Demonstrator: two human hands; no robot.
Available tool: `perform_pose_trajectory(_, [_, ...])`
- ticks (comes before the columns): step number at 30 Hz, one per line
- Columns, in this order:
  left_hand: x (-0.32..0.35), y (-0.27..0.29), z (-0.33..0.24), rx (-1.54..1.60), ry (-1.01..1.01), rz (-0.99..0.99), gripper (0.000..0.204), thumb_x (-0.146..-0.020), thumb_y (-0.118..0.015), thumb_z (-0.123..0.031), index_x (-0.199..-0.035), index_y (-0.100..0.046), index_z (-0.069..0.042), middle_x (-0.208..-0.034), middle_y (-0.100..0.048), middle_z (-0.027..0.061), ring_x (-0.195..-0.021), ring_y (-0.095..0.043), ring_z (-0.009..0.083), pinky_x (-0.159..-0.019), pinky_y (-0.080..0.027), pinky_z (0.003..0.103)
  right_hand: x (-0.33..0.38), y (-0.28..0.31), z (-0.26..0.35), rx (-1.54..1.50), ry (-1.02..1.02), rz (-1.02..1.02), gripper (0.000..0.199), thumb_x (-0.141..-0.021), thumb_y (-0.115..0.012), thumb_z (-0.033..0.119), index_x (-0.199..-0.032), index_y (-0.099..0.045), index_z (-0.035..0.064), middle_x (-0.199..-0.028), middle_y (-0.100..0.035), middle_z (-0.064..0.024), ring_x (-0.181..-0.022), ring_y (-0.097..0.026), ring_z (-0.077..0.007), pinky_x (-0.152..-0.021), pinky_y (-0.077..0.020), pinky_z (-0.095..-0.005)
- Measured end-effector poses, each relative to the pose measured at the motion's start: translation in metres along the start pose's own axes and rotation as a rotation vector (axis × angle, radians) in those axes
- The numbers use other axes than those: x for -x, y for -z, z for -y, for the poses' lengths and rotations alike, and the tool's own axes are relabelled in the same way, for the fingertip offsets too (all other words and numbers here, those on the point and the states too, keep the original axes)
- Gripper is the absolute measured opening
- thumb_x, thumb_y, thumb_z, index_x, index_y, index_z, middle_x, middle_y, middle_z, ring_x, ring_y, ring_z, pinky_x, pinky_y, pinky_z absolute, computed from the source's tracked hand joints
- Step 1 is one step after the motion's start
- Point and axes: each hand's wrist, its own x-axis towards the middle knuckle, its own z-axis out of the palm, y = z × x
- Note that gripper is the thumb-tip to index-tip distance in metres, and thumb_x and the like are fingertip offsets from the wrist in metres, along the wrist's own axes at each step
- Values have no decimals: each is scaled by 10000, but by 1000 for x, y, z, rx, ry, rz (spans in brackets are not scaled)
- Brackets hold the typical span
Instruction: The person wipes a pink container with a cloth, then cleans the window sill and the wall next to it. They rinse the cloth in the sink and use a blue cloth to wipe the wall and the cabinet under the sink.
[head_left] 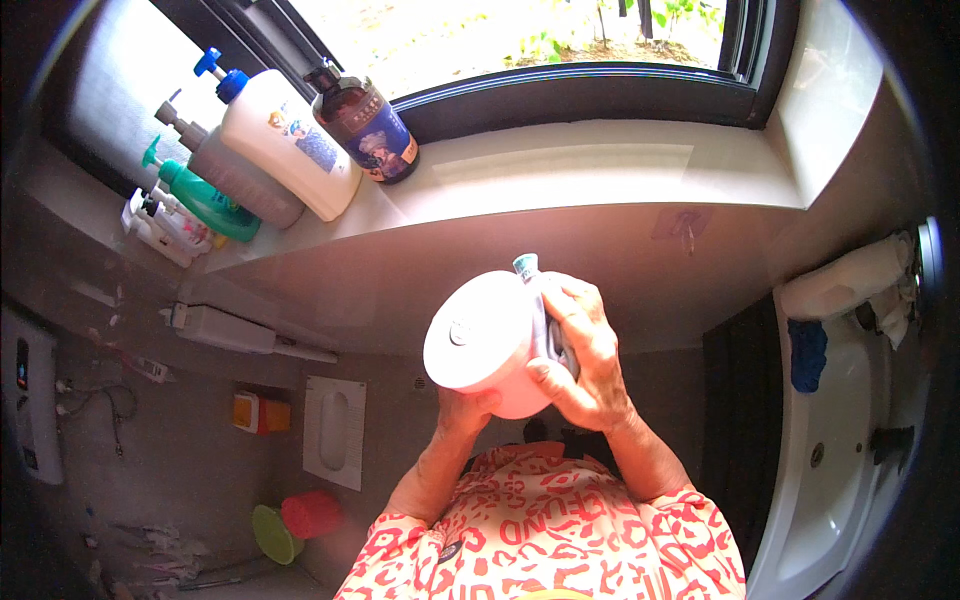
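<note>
- Holding a white tub (pixel 483 340) at chest height, the person grips it with both hands above a tiled floor (pixel 180 470).
- Left hand (pixel 468 408): cupped under the tub's lower edge, fingers closed against its wall; most of them are hidden behind it.
- Right hand (pixel 585 355): fingers curled over the tub's right side, thumb (pixel 545 378) pressed on the wall, pinning a grey cloth (pixel 548 335) between fingers and tub.
- A small teal-topped item (pixel 526 264) shows just above the right fingertips; what it belongs to cannot be told.
- Risk: the tub's wall looks smooth and glossy, so, in my judgement, it could slide out below the left fingers if either grip eases.
- Risk: the cloth between right fingers and tub likely lowers friction; wiping pressure could twist the tub out of hold.
- Risk: a drop would land on hard floor, near the squat pan (pixel 335 430).
- Tub: round, white to pale pink, its flat end with a small central disc facing the camera.
</note>
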Motion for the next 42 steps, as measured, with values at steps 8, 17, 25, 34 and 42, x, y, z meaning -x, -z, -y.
perform_pose_trajectory(8, [-6,-26,-11,13,-105,-70,836,-670,-715,-490,-1265,-401,6,-1205,-512,127,-1114,-521,256,-938,-443,392,11,-29,14,-21,-52,-275,498,-878,-519,236,-1247,-429,-87,-1186,-444,-258,-1113,-419,-375,-968,-296,-453])
perform_pose_trajectory(17, [-2,-44,-22,223,-118,-146,821,-621,-763,-402,-1255,-406,-23,-1157,-515,83,-1077,-527,212,-895,-476,377,-7,-43,2,-1135,-617,-336,457,-945,-415,265,-1283,-403,-43,-1250,-457,-129,-1166,-436,-208,-1008,-314,-338])
perform_pose_trajectory(25, [-4,-34,-17,105,-173,-142,831,-634,-753,-460,-1249,-407,-21,-1158,-515,83,-1067,-530,209,-868,-488,367,10,-68,7,-1190,-857,-296,332,-939,-367,250,-1092,-511,-6,-989,-563,-56,-867,-518,-115,-759,-435,-268])
perform_pose_trajectory(34, [-16,-12,-3,28,-224,-319,771,-654,-755,-439,-1207,-404,-33,-1084,-487,78,-987,-531,203,-822,-480,351,33,-63,1,-856,-930,28,335,-950,-364,291,-1079,-521,26,-900,-557,-48,-781,-524,-123,-671,-419,-248])
perform_pose_trajectory(42, [-20,-18,-14,-58,-337,-252,726,-746,-655,-551,-1196,-439,-24,-1142,-511,58,-1052,-520,195,-911,-429,369,13,-26,22,-35,19,-253,274,-756,-643,36,-1004,-557,-41,-964,-558,-168,-860,-537,-283,-777,-426,-406])
